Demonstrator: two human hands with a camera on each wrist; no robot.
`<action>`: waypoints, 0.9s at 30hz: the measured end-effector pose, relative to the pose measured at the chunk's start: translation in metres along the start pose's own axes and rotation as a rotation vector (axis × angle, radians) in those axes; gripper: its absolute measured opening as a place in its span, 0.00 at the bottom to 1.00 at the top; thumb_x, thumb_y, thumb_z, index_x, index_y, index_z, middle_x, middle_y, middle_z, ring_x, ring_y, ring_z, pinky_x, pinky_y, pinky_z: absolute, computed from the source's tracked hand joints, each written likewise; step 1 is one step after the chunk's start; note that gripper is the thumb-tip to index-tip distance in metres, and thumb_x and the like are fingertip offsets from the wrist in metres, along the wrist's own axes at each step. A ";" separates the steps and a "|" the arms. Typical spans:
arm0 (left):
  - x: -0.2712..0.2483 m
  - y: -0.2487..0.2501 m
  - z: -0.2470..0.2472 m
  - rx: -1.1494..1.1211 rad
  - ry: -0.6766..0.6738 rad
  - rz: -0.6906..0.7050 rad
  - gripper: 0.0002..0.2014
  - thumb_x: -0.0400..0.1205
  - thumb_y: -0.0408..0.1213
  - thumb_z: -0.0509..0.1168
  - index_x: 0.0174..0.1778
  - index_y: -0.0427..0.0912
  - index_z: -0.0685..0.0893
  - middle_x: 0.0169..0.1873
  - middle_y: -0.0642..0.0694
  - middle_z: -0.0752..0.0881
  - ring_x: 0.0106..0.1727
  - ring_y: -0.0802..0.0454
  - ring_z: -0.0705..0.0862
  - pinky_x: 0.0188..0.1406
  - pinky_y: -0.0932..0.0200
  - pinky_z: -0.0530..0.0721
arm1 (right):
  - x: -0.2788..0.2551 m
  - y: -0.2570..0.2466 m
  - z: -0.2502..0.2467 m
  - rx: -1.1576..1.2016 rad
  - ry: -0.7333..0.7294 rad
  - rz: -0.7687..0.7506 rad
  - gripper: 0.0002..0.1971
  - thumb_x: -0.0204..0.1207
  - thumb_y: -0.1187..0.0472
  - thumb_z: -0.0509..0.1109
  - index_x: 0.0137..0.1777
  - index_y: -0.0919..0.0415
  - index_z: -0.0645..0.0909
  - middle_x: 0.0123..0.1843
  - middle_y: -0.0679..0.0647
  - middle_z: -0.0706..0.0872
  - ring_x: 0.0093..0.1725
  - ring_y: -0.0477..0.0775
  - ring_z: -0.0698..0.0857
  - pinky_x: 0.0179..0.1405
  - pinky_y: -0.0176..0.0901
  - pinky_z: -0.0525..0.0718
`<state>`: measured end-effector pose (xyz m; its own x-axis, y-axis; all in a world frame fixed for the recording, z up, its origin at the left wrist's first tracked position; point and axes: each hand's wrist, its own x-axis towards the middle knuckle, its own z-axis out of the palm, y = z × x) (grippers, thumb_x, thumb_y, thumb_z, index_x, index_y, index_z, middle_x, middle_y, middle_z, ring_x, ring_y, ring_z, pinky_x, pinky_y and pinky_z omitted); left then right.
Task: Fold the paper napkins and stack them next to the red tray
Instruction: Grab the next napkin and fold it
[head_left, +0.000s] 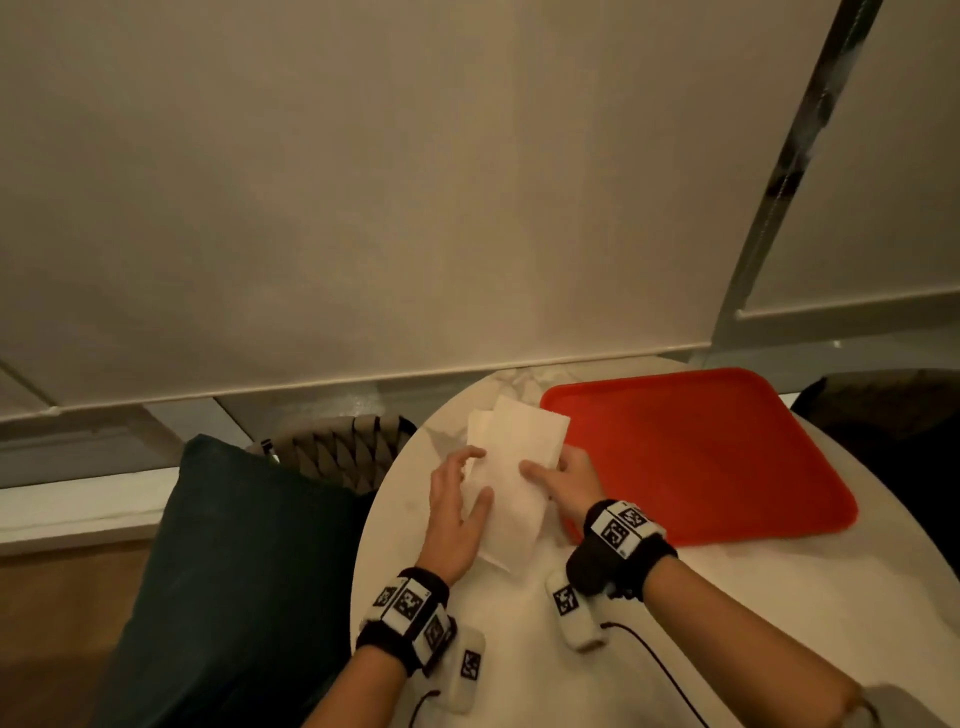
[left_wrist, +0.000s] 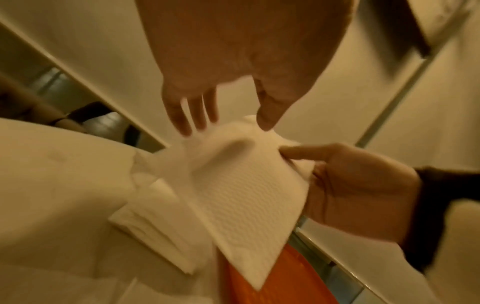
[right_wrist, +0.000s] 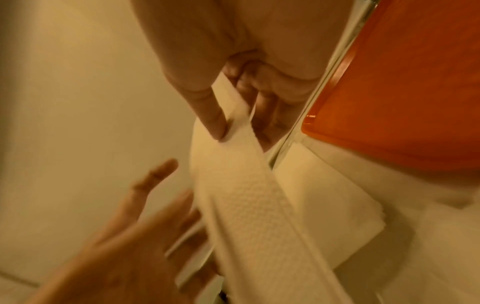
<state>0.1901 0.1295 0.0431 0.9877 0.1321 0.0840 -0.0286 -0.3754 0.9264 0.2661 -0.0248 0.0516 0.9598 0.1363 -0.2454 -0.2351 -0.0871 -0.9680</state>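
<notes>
A white paper napkin (head_left: 511, 499) hangs lifted over the round table, left of the red tray (head_left: 701, 452). My right hand (head_left: 540, 474) pinches its right edge, thumb (right_wrist: 211, 117) on top and fingers (right_wrist: 270, 115) underneath. My left hand (head_left: 474, 474) is at the napkin's left edge with straight, spread fingers (left_wrist: 193, 117), touching the paper lightly without gripping it. Beneath and beyond the held napkin (left_wrist: 241, 185), a stack of folded napkins (head_left: 524, 423) lies flat on the table against the tray's left rim; the stack (right_wrist: 327, 205) and the tray (right_wrist: 405, 98) also show in the right wrist view.
The white marble table (head_left: 727, 597) curves away close on the left. A dark teal cushion (head_left: 234, 545) and a woven chair back (head_left: 337, 449) stand just beyond that edge. A pale blind and window sill close off the far side. Black cables (head_left: 654, 660) trail from my wrists.
</notes>
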 end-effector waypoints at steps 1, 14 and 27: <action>0.009 -0.005 -0.005 -0.082 -0.069 -0.020 0.19 0.84 0.37 0.65 0.67 0.59 0.70 0.66 0.61 0.72 0.64 0.64 0.75 0.61 0.65 0.77 | 0.008 -0.002 0.000 -0.010 -0.011 0.009 0.15 0.74 0.73 0.72 0.61 0.69 0.82 0.57 0.63 0.88 0.52 0.57 0.87 0.50 0.47 0.85; 0.089 -0.064 0.005 -0.178 0.119 -0.176 0.19 0.75 0.19 0.71 0.53 0.48 0.87 0.62 0.45 0.84 0.63 0.52 0.83 0.59 0.55 0.84 | 0.078 0.026 0.008 -0.104 0.038 0.030 0.37 0.63 0.78 0.77 0.66 0.45 0.69 0.47 0.57 0.85 0.42 0.52 0.86 0.29 0.40 0.85; 0.106 -0.110 0.019 0.199 0.002 -0.200 0.23 0.71 0.29 0.78 0.62 0.43 0.86 0.56 0.51 0.79 0.31 0.56 0.75 0.39 0.70 0.78 | 0.115 0.064 0.023 -0.592 0.023 -0.043 0.19 0.68 0.72 0.75 0.60 0.61 0.86 0.57 0.52 0.83 0.41 0.45 0.76 0.38 0.22 0.72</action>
<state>0.3006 0.1676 -0.0563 0.9702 0.2239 -0.0922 0.1979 -0.5142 0.8345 0.3584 0.0079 -0.0395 0.9712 0.1308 -0.1994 -0.0772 -0.6186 -0.7819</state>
